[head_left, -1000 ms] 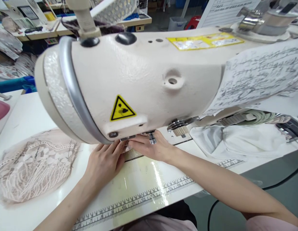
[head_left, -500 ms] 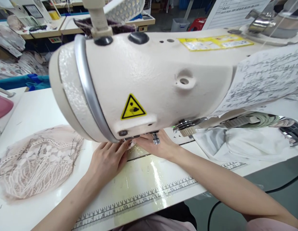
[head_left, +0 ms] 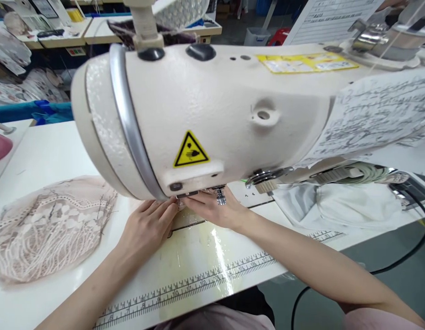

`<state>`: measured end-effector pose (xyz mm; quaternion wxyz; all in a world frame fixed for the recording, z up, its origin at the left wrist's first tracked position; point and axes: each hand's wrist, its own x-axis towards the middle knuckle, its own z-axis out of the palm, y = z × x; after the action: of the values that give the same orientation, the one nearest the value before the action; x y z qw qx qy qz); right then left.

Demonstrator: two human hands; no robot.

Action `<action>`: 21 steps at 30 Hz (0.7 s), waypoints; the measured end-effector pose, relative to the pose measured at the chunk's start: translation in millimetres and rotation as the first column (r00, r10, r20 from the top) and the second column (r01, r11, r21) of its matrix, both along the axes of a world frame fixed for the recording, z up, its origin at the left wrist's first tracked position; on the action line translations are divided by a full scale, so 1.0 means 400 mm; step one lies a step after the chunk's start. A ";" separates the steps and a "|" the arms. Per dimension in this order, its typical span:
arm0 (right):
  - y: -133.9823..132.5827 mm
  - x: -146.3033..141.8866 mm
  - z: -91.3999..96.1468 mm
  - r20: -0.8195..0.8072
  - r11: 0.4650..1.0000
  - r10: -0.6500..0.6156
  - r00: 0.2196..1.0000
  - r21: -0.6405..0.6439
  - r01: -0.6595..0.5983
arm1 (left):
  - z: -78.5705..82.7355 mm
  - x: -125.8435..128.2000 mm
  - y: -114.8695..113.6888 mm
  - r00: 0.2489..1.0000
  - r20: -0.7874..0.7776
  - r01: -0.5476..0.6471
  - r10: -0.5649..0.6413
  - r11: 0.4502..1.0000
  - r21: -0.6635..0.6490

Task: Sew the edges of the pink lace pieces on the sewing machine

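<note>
A cream sewing machine head [head_left: 226,114] hides the needle area and most of my fingertips. Below its left end, my left hand [head_left: 149,224] rests on the bed, fingers together and closed at a small piece of pale fabric [head_left: 180,205]. From the other side my right hand [head_left: 215,208] reaches in under the head, its fingers bent and closed on the same fabric. The two hands almost meet there. Left of my left hand lies a pale pink lace piece [head_left: 54,229] with fringe threads, apart from both hands.
White cloth [head_left: 356,204] lies right of the machine bed. A printed ruler strip [head_left: 185,293] runs along the table's front edge. Handwritten paper [head_left: 377,114] covers the machine's right side. A black cable [head_left: 401,266] hangs at the right. Other worktables [head_left: 106,32] stand behind.
Both hands have shifted slightly left, and less of the pale fabric shows between them. The camera view has moved a little; the lace piece still lies on the table.
</note>
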<state>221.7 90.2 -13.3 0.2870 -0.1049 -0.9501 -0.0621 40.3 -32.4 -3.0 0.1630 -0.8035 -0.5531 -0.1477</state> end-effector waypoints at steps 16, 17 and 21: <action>-0.008 -0.033 -0.043 -0.058 0.978 0.176 0.983 -0.103 -0.182 | -0.001 0.004 0.003 0.997 0.056 -0.043 0.044 0.999 -0.015; -0.008 -0.032 -0.045 -0.058 0.977 0.190 0.980 -0.086 -0.195 | -0.003 0.002 0.002 0.998 0.053 -0.041 0.042 0.999 -0.027; -0.011 -0.023 -0.044 -0.047 0.979 0.194 0.980 -0.054 -0.196 | -0.011 -0.008 -0.002 0.999 0.037 -0.007 0.010 0.998 -0.069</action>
<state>212.5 85.9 -30.7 0.3080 -0.0208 -0.9512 -0.0039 37.1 -33.1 -7.5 0.1254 -0.8035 -0.5642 -0.1426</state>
